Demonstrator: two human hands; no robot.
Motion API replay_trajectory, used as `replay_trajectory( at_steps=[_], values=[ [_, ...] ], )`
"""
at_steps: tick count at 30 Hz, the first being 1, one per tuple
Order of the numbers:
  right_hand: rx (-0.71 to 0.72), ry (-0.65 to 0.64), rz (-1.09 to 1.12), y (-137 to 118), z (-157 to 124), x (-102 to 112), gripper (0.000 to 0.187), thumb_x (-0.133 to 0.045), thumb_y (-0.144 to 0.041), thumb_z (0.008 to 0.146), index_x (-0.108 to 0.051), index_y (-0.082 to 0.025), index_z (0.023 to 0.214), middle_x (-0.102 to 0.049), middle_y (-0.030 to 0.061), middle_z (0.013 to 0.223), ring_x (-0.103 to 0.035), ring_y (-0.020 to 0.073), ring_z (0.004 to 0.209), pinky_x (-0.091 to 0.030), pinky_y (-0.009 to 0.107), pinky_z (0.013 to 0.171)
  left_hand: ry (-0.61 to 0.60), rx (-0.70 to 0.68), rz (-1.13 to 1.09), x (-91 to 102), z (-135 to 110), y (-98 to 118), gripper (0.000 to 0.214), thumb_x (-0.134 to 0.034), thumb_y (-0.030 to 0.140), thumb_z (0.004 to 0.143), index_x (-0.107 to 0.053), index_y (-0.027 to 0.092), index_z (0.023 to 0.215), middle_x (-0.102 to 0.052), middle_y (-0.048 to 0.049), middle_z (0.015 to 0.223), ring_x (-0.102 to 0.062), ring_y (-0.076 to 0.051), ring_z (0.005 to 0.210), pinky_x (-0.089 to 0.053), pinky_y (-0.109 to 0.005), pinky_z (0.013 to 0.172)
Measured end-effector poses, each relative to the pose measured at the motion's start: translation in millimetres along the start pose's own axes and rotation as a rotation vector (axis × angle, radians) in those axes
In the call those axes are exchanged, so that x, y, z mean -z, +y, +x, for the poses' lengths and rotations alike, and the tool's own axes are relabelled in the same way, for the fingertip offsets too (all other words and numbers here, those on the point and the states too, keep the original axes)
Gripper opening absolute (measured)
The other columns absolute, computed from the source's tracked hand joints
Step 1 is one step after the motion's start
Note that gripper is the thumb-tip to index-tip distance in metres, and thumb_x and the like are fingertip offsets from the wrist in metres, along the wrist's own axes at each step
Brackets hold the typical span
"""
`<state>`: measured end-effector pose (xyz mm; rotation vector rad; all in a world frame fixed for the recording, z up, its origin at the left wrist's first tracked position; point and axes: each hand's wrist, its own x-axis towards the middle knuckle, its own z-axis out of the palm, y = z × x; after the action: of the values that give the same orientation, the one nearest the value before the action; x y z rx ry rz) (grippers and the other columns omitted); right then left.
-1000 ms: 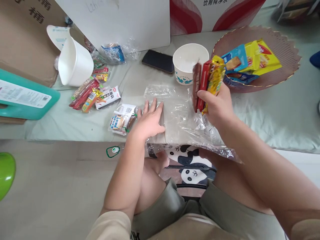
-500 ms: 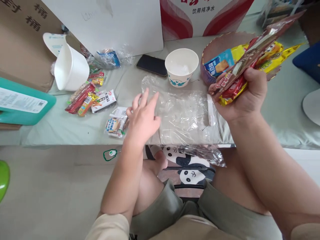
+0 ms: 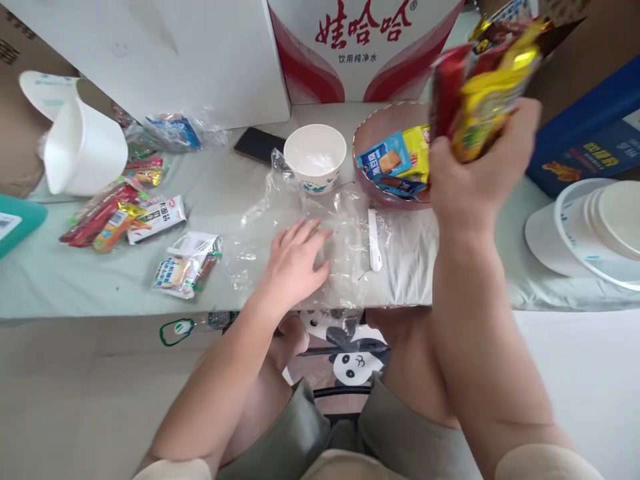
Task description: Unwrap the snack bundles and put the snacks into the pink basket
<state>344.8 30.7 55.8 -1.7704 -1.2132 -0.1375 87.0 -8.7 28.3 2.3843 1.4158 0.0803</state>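
My right hand (image 3: 477, 177) is raised at the upper right, closed round a bunch of snack packets (image 3: 483, 80) in red, yellow and brown wrappers. My left hand (image 3: 295, 263) lies flat, fingers spread, on a clear plastic bag (image 3: 345, 233) spread on the pale green table cover (image 3: 75, 280). A white clip-like stick (image 3: 373, 239) lies on the bag to the right of that hand. Behind it stands a white paper bowl (image 3: 315, 157), and a pink fluted dish (image 3: 375, 130) holds blue and yellow packets.
Loose snack packets (image 3: 120, 217) and a small clear pack (image 3: 187, 263) lie at the left, by a tipped white cup (image 3: 83, 153). A dark phone (image 3: 257, 143) lies behind the bag. Stacked white bowls (image 3: 595, 227) sit at the right, boxes (image 3: 365, 47) along the back.
My right hand has lifted the snack packets higher and to the right. My left hand came back down flat on the plastic bag. The view has swung to the right.
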Motion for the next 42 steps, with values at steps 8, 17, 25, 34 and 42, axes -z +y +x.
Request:
replay_trajectory(
  at_steps=[8,17,25,34,42],
  values=[
    [-0.037,-0.360,-0.329,-6,-1,-5,0.056,-0.064,-0.032,0.084,-0.052,-0.025,0.138,-0.060,0.0201,0.140,-0.049,0.0451,0.137,-0.036,0.067,0.104,-0.066,0.048,0.040,-6.2,10,1,0.054,-0.055,0.022,0.092,-0.058,0.024,0.147,-0.048,-0.0110,0.165,-0.038,-0.036,0.158,-0.032,-0.064,0.128],
    [0.119,-0.250,-0.153,-10,-5,10,0.036,-0.048,-0.036,0.097,-0.060,-0.027,0.130,-0.062,0.0168,0.128,-0.053,0.0393,0.132,-0.046,0.058,0.100,-0.073,0.054,0.013,-5.7,7,2,0.056,-0.058,0.024,0.093,-0.057,0.022,0.149,-0.044,-0.0119,0.168,-0.033,-0.038,0.160,-0.029,-0.065,0.129],
    [0.469,-0.512,0.233,-51,-76,5,0.031,-0.040,-0.038,0.099,-0.067,-0.025,0.091,-0.070,0.0061,0.082,-0.065,0.0227,0.077,-0.051,0.041,0.077,-0.179,0.189,0.014,-0.1,-1,-8,0.068,-0.059,0.040,0.097,-0.042,0.031,0.162,-0.020,-0.0079,0.179,-0.011,-0.045,0.165,-0.024,-0.071,0.128],
    [0.890,-0.999,0.102,-34,-157,9,0.054,-0.073,-0.023,0.087,-0.060,-0.025,0.140,-0.056,0.0163,0.157,-0.052,0.0361,0.145,-0.041,0.059,0.116,-0.084,0.268,0.005,1.4,-17,-33,0.069,-0.055,0.040,0.100,-0.036,0.029,0.165,-0.022,-0.0089,0.178,-0.013,-0.049,0.163,-0.029,-0.069,0.128],
    [0.809,-0.974,0.346,-36,-152,2,0.017,-0.053,-0.021,0.100,-0.070,-0.025,0.098,-0.081,0.0059,0.115,-0.072,0.0272,0.122,-0.053,0.053,0.107,0.154,0.203,-0.110,14.7,-21,-48,0.062,-0.052,0.037,0.102,-0.038,0.024,0.161,-0.029,-0.0097,0.176,-0.024,-0.033,0.164,-0.025,-0.053,0.134]
  ],
)
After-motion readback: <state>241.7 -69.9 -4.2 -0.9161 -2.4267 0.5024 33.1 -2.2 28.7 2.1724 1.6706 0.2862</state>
